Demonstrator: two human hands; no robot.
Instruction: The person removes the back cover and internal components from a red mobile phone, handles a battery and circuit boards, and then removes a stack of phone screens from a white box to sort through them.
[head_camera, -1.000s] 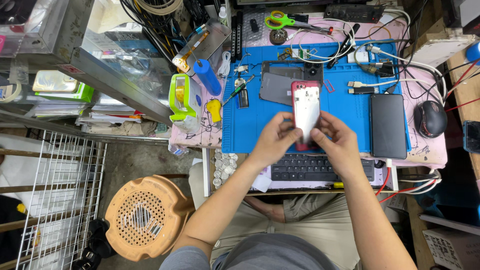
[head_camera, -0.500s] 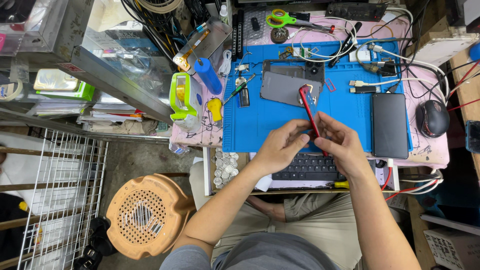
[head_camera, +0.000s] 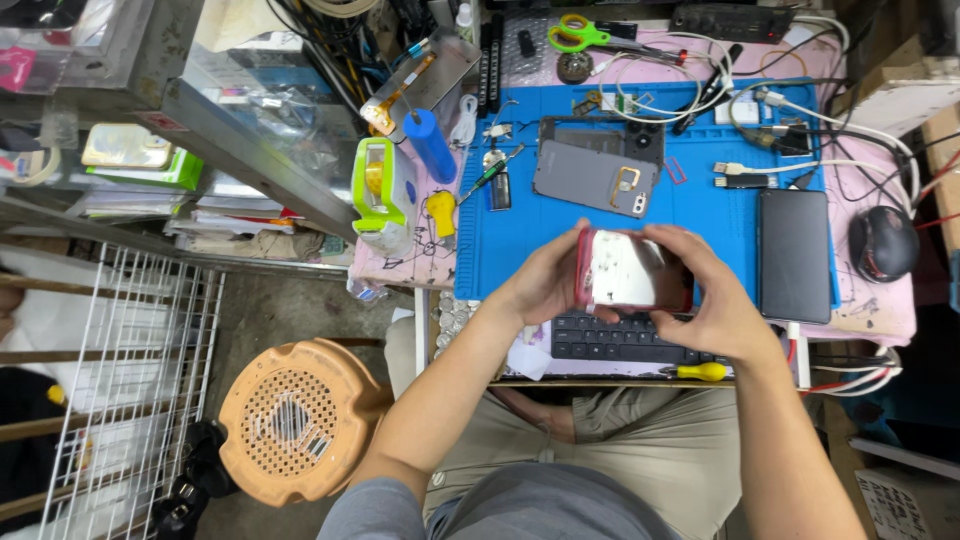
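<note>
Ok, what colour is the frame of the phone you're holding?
Red, around the phone, which shows a pale reflective face; seen in the head view.

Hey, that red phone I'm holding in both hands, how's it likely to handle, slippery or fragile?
The red phone looks flat, rigid and glossy, so probably slippery. Left hand and right hand grip only its edges. Its pale, speckled face suggests an exposed or worn surface, likely fragile. Flat, it shouldn't roll on the blue mat.

Grey short-sleeved shirt, khaki trousers (both arms bare).

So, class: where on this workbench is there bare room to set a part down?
Bare blue mat lies between the grey back cover and the keyboard, left of the hands. Another strip runs between that cover and the black phone. The mat's top edge is crowded with cables.
</note>
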